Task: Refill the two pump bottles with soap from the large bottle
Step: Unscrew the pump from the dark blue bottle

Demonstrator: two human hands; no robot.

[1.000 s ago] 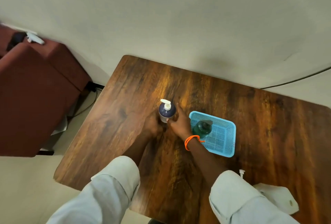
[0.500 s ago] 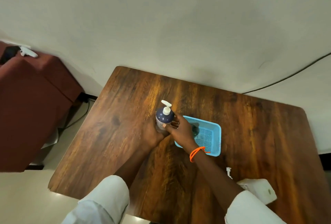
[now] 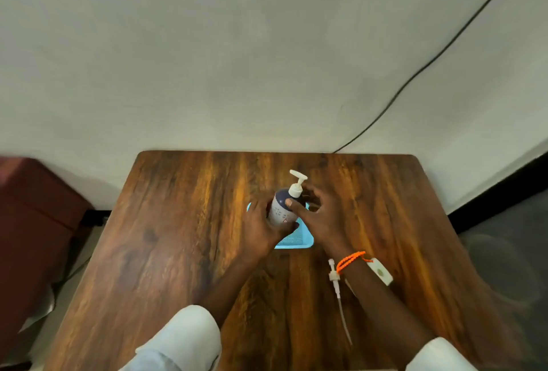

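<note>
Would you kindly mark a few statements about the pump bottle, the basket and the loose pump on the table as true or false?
1. The left hand grips the pump bottle. True.
2. The pump bottle has no pump head on it. False: a white pump head is on top.
3. The blue basket lies under the hands. True.
4. A loose pump with its tube lies on the table beside the right forearm. True.
5. The right hand rests flat on the table, away from the bottle. False: its thumb touches the bottle near the neck.
</note>
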